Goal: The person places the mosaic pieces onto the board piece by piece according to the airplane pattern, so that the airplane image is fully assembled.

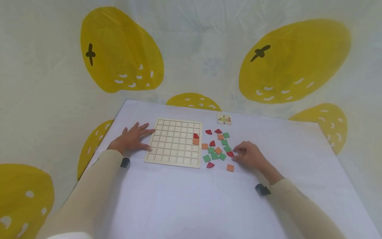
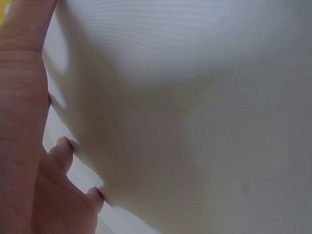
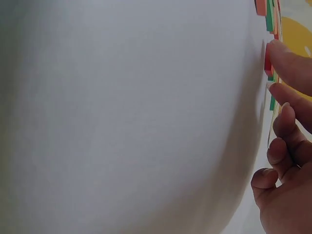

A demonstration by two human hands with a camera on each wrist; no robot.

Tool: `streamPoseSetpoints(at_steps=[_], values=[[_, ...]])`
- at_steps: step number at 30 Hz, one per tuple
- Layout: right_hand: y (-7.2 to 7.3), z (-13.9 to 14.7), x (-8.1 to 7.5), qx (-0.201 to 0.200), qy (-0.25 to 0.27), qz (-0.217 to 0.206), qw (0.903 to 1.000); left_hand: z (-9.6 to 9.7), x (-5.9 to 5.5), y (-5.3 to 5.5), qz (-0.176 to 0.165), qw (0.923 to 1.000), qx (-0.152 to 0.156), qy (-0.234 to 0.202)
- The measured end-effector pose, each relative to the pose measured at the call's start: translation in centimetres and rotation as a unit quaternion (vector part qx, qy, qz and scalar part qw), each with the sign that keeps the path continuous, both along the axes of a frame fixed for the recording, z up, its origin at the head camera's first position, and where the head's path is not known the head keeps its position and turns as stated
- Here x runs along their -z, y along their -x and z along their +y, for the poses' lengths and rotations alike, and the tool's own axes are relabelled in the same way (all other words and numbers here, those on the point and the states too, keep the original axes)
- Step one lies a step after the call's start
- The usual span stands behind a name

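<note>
A pale wooden grid board (image 1: 170, 143) lies on the white table. Along its left edge my left hand (image 1: 131, 137) rests with fingers spread, the fingertips right at the rim. In the left wrist view, that hand's thumb and fingers (image 2: 61, 153) stretch over white cloth. A red quarter-circle tile (image 1: 230, 154) lies at the right side of the loose tiles. My right hand (image 1: 249, 154) holds it between thumb and forefinger, the other fingers curled. In the right wrist view the thumb overlaps the tile's red edge (image 3: 267, 61). On the board's right column sit a red tile (image 1: 196, 136) and an orange tile (image 1: 195, 141).
Several loose tiles lie right of the board, among them a green square (image 1: 215, 156), a red quarter-circle (image 1: 210, 165) and an orange square (image 1: 230, 168). Behind them is a small pattern card (image 1: 224, 119). A curtain with yellow fruit prints (image 1: 122, 49) hangs beyond the table (image 1: 179, 199).
</note>
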State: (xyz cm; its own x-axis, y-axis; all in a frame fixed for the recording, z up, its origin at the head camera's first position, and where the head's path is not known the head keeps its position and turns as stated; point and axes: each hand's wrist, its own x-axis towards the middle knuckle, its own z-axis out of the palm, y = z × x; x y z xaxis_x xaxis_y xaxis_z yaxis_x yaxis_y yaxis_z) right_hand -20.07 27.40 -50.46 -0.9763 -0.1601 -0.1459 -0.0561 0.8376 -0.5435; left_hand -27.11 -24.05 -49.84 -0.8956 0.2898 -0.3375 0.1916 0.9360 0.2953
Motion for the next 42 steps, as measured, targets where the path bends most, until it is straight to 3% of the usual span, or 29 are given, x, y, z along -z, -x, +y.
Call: streamPoseSetpoints(at_steps=[16, 26, 35, 42], values=[[0.5, -0.2, -0.2, -0.026, -0.015, 0.015, 0.9994, -0.2, -0.2, 0.1, -0.004, 1.0, 0.003, -0.006], [0.0, -0.4, 0.0, 0.007, 0.006, -0.032, 0.9995, -0.3, 0.2, 0.2, 0.003, 0.9999, 0.008, -0.006], [0.3, -0.9, 0.1, -0.032, -0.001, 0.003, 0.9995, -0.2, 0.3, 0.2, -0.004, 1.0, -0.003, -0.008], [0.4, -1.3, 0.3, -0.037, -0.004, -0.002, 0.9993, -0.2, 0.3, 0.1, 0.003, 1.0, 0.001, -0.005]])
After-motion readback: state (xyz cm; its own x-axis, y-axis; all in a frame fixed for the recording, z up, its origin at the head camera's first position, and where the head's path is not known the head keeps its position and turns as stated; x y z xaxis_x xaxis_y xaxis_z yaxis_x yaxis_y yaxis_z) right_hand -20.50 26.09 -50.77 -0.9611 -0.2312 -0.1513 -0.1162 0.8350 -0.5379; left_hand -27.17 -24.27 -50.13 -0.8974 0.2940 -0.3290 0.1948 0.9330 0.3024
